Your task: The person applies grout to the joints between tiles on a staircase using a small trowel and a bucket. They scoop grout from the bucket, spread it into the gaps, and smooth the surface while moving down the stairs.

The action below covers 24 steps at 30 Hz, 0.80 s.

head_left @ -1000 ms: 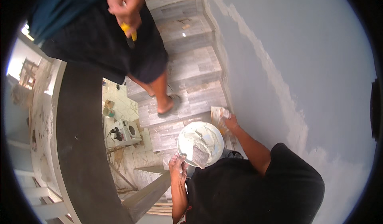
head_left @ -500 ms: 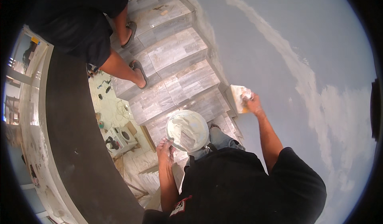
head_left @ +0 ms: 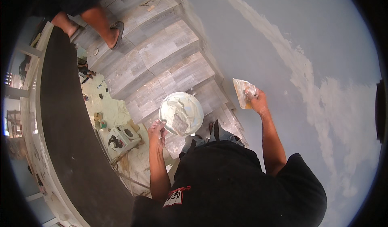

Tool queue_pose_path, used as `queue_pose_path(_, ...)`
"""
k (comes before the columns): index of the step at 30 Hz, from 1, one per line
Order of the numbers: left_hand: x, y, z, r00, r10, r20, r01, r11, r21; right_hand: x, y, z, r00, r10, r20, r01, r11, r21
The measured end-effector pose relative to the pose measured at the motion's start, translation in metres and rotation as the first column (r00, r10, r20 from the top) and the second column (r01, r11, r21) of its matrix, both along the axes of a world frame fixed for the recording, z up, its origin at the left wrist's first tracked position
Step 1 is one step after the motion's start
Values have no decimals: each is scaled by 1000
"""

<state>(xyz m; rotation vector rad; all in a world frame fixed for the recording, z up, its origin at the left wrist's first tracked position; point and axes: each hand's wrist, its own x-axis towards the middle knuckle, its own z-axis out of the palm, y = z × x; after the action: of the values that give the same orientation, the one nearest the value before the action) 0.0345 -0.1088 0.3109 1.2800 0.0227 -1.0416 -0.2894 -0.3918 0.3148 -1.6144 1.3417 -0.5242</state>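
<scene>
My left hand [head_left: 156, 132] is closed on the left rim of a round white bucket [head_left: 197, 122], thumb over the edge. Inside the bucket lies thick off-white putty [head_left: 176, 103]. A flat grey piece [head_left: 180, 122] rests in it; whether it is a blade I cannot tell. My right hand [head_left: 258, 101] grips a broad putty knife [head_left: 241, 90] smeared with white. The knife is out to the right in front of the blue-grey wall [head_left: 275, 85]; I cannot tell if it touches.
Grey wood-look stairs [head_left: 169, 39] climb toward the upper left. Another person's sandalled foot [head_left: 114, 36] is on a step there. A dark curved ledge [head_left: 60, 118] runs along the left, with a lower floor [head_left: 107, 105] and white appliance [head_left: 123, 140] beyond. Pale putty streaks [head_left: 303, 77] mark the wall.
The bucket and my left hand have shifted up and left in view, as the view itself moved. The other person has moved farther to the upper left. My right hand still holds the knife.
</scene>
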Motion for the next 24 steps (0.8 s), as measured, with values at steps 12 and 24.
queue_pose_path(12, 25, -51, -18, 984, -170, -56, 170, 985, 3, 12, 23, 12, 999, -24, 33, 23, 1000, 12)
queue_pose_path(24, 103, -4, -99, 976, -192, -100, 199, 978, 64, -14, 110, -1, 934, -333, -128, 344, 936, 70)
